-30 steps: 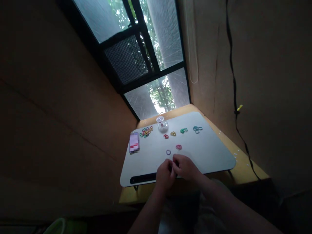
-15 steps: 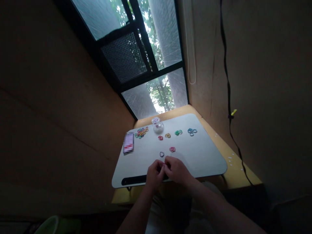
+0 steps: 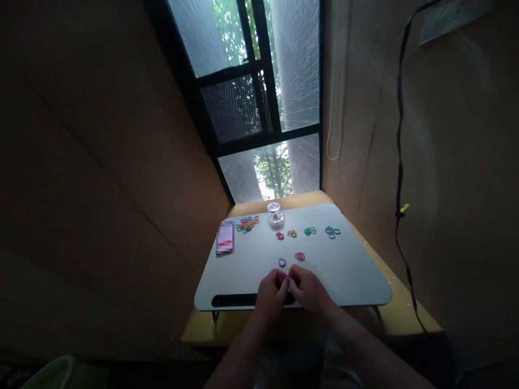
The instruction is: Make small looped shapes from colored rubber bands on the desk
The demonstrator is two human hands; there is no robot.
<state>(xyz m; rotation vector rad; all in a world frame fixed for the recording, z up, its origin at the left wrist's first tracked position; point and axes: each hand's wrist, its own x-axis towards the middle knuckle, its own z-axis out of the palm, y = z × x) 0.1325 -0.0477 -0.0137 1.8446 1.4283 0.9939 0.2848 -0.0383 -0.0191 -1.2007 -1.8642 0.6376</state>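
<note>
My left hand (image 3: 272,290) and my right hand (image 3: 308,287) meet over the near edge of the white lap desk (image 3: 340,275). Thumbs and forefingers of both are pinched together around a small pink hair tie (image 3: 288,277), mostly hidden by the fingertips. Just beyond my fingers lie a single purple hair tie (image 3: 282,262) and a little heap of pink hair ties (image 3: 299,256). Farther back, a row holds red hair ties (image 3: 279,236), yellow ones (image 3: 292,234), green ones (image 3: 310,230) and blue ones (image 3: 332,232). A mixed pile of hair ties (image 3: 247,225) sits at back left.
A clear round container (image 3: 276,218) with its lid (image 3: 273,207) behind it stands at the desk's back. On the left lies a phone-like flat object (image 3: 225,237), blurred out. A black slot (image 3: 233,300) runs along the near edge. A black cord (image 3: 399,162) hangs at right.
The head view has turned, so the desk and window appear shifted right and slightly lower. My hands stay pinched together, with only slight finger movement.
</note>
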